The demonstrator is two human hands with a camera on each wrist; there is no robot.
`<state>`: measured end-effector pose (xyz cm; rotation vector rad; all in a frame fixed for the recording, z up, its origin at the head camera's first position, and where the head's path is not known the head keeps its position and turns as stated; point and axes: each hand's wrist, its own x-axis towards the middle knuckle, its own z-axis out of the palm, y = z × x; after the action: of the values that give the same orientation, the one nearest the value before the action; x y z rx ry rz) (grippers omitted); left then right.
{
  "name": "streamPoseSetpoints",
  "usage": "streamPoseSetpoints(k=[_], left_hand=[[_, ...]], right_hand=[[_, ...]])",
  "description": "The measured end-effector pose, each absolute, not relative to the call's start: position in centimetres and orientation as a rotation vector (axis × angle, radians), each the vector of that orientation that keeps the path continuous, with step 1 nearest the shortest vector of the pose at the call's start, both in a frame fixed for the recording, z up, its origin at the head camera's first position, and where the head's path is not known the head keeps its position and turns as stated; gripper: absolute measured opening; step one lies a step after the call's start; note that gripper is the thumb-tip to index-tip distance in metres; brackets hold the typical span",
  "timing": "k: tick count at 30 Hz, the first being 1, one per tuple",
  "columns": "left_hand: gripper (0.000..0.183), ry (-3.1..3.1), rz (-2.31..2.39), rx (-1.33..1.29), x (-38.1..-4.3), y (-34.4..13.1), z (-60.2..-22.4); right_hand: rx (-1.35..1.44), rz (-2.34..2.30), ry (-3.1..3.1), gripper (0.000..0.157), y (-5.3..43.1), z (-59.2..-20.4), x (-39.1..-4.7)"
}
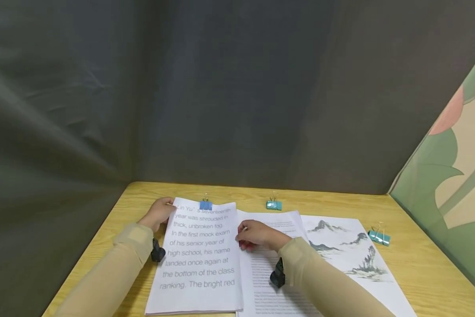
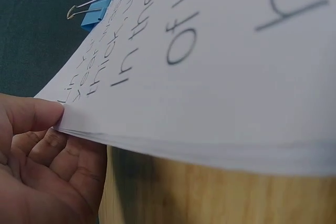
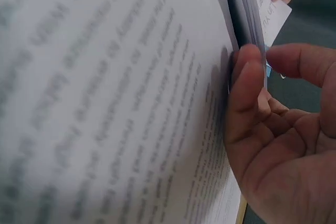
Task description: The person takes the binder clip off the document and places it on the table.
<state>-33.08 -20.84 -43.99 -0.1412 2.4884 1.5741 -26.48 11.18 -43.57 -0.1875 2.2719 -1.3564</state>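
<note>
A stack of large-print pages (image 1: pixel 199 268) lies at the left, with a blue binder clip (image 1: pixel 205 205) on its top edge. My left hand (image 1: pixel 158 214) pinches the upper left edge, thumb on top and fingers beneath. In the left wrist view the layered sheets (image 2: pixel 220 108) are raised off the wood near that hand (image 2: pixel 47 156). My right hand (image 1: pixel 261 234) holds the stack's right edge between thumb and fingers, above the small-print pages (image 1: pixel 273 281). From the right wrist, the page edges (image 3: pixel 247 9) show at that hand's fingertips (image 3: pixel 249 59).
Right of the small-print pages lies a sheet with an ink landscape (image 1: pixel 352 246). One teal binder clip (image 1: pixel 274 205) rests behind the small-print pages; another teal clip (image 1: pixel 379 237) sits beside the landscape. A dark curtain (image 1: pixel 237 97) stands behind the wooden table (image 1: pixel 150 191).
</note>
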Motion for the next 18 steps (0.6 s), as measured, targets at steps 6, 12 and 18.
streamPoseSetpoints(k=[6,12,18], left_hand=[[0.029,2.499,1.579,-0.138,-32.7,-20.3,-44.0],[0.025,2.491,1.603,-0.138,-32.3,-19.8,-43.9],[0.025,2.497,1.614,-0.142,-32.0,-19.7,-43.9]], right_hand=[[-0.146,-1.301,2.46,0.015,11.5,-43.4,-27.3],[-0.088,-1.283,2.562,0.022,11.4,-43.4,-28.3],[-0.199,-1.209,2.742,0.023,11.0,-43.1,-29.1]])
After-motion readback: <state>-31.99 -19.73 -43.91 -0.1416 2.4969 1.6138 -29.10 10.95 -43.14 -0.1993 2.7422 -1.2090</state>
